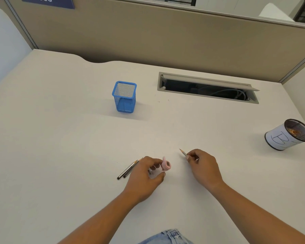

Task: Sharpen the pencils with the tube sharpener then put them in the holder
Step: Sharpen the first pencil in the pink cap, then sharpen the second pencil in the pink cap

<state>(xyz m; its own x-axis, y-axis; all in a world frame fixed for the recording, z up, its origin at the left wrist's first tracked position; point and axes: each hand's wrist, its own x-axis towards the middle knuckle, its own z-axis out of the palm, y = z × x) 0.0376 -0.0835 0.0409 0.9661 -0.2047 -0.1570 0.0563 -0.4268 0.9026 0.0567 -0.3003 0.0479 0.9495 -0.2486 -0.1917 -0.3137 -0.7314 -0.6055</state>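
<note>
My left hand (146, 175) grips a tube sharpener (163, 167) with a pink cap and a clear body, low over the desk. My right hand (202, 166) pinches a pencil (183, 153) near its tip, and the sharp point sticks out up and to the left, apart from the sharpener. Most of that pencil is hidden under the hand. Two dark pencils (128, 169) lie side by side on the desk just left of my left hand. A blue mesh holder (124, 96) stands upright farther back, with nothing showing inside it.
A round black mesh cup (287, 135) wrapped in white paper stands at the right edge, with shavings inside. A cable slot (208, 88) with its lid open lies behind. A beige partition (165, 36) closes off the back of the white desk (60, 138).
</note>
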